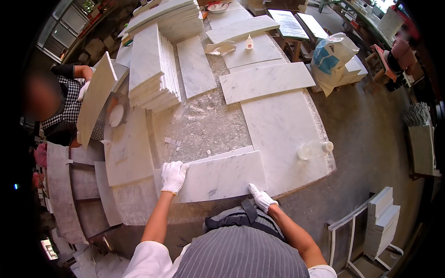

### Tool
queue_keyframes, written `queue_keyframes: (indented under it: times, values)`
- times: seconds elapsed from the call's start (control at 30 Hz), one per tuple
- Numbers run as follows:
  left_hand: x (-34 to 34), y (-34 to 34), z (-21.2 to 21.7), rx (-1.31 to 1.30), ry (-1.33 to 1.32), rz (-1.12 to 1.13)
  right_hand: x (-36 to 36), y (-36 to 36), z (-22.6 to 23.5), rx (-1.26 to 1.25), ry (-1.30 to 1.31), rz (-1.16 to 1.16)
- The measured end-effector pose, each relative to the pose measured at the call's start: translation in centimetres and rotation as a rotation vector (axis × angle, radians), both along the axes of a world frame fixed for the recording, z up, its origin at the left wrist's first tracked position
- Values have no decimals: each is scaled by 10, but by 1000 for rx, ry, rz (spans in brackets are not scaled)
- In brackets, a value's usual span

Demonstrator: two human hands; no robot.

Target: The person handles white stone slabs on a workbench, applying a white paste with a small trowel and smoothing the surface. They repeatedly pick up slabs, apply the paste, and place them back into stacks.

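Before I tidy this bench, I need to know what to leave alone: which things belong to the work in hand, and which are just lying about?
In hand:
marble slab, near bench edge
left hand, gloved, flat on its left end
right hand, gloved, at its near edge

Lying about:
clear plastic bottle, on its side
stack of marble tiles
small glue bottle
white sack

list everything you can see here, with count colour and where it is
marble slab: 1, white with grey veins, near table edge, under both hands
stack of marble tiles: 1, white, far left of table
loose marble slabs: several, white, across the far table
clear plastic bottle: 1, lying on the right slab
small squeeze bottle: 1, white, far side
sack: 1, white and blue, right of table
co-worker: 1, checked shirt, left, tilting a slab
left hand: white glove, on slab's left end
right hand: white glove, at slab's near edge
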State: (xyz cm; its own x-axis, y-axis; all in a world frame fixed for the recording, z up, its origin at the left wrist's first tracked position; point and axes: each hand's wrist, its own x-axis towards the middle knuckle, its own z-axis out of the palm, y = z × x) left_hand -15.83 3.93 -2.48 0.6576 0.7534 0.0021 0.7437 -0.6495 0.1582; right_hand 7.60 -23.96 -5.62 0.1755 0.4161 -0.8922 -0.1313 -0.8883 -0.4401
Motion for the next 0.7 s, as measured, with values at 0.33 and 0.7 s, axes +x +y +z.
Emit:
queue_keyframes:
  times: [0.33,0.7]
  values:
    - [149,-33,-2,-294,-3,-311,-5,7,17,-57,264,-407]
    - [165,-39,-10,-279,39,-291,-3,14,6,45,94,-303]
